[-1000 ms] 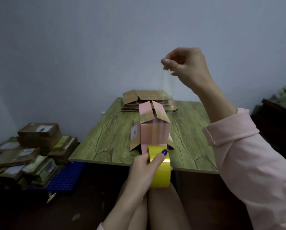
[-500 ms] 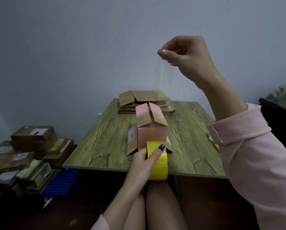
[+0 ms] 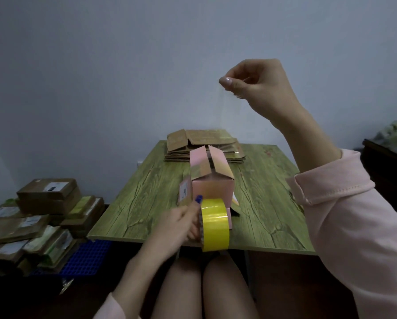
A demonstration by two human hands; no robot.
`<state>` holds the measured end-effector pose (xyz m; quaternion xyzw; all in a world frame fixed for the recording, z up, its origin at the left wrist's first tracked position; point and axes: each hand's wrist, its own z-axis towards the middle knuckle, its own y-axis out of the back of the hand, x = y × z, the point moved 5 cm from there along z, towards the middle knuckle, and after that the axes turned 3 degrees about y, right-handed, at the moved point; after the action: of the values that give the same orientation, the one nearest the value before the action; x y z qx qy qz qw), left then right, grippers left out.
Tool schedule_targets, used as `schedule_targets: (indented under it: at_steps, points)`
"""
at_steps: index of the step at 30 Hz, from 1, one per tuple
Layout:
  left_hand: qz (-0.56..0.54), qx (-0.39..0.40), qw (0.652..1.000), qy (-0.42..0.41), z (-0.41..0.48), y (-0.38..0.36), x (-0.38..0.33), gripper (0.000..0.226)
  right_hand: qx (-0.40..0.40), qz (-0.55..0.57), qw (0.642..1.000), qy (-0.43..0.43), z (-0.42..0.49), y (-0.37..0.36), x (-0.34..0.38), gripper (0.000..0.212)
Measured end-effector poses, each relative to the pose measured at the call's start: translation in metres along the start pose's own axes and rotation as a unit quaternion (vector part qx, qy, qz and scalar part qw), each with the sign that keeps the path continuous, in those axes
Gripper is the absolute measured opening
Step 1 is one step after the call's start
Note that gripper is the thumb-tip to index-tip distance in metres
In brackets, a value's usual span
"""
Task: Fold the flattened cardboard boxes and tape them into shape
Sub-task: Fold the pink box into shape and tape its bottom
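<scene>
A small pinkish cardboard box (image 3: 212, 188) stands folded up on the green wooden table (image 3: 146, 199), its top flaps half raised and side flaps splayed. My left hand (image 3: 180, 223) grips a yellow tape roll (image 3: 214, 224) at the table's near edge, in front of the box. My right hand (image 3: 257, 87) is held high above the box, pinching the free end of a clear tape strip (image 3: 224, 116) that runs down toward the roll. A stack of flattened cardboard boxes (image 3: 203, 145) lies at the table's far end.
To the left on the floor, a pile of packed brown parcels (image 3: 36, 217) sits on a blue plastic crate (image 3: 87, 256). A dark cabinet (image 3: 388, 166) stands at the right edge. My bare knees (image 3: 199, 286) are below the table's near edge.
The tape strip stays stretched between my hands. My left hand with the roll has shifted slightly, its fingers now on the roll's left side.
</scene>
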<state>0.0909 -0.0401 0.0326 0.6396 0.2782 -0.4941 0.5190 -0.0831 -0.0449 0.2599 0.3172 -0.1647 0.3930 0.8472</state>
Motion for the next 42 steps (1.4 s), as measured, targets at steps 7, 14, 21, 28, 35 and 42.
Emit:
schedule_targets:
  at_steps: [7, 14, 21, 28, 35, 42]
  points:
    - [0.138, -0.157, 0.95, -0.233, 0.05, 0.048, -0.07, 0.019, 0.014, 0.005, 1.0, -0.011, 0.005, -0.003, -0.006, 0.014]
    - [0.228, 0.046, 0.909, -0.345, 0.093, 0.012, -0.063, 0.027, 0.021, 0.002, 1.0, -0.019, 0.011, -0.004, -0.014, 0.013]
    - [0.174, 0.028, 0.93, -0.323, 0.1, 0.01, -0.039, 0.017, 0.014, 0.0, 0.999, -0.029, 0.014, -0.004, -0.025, 0.012]
    - [0.163, 0.021, 0.939, -0.302, 0.102, 0.005, -0.026, 0.013, 0.017, 0.011, 0.999, -0.038, 0.017, -0.01, -0.034, 0.012]
    - [0.208, 0.021, 0.912, -0.353, 0.102, -0.001, -0.02, 0.024, 0.02, 0.02, 0.998, -0.047, 0.016, -0.017, -0.043, 0.012]
    - [0.17, 0.045, 0.942, -0.287, 0.102, 0.002, -0.013, 0.044, 0.026, 0.021, 0.997, -0.066, 0.021, -0.026, -0.058, 0.013]
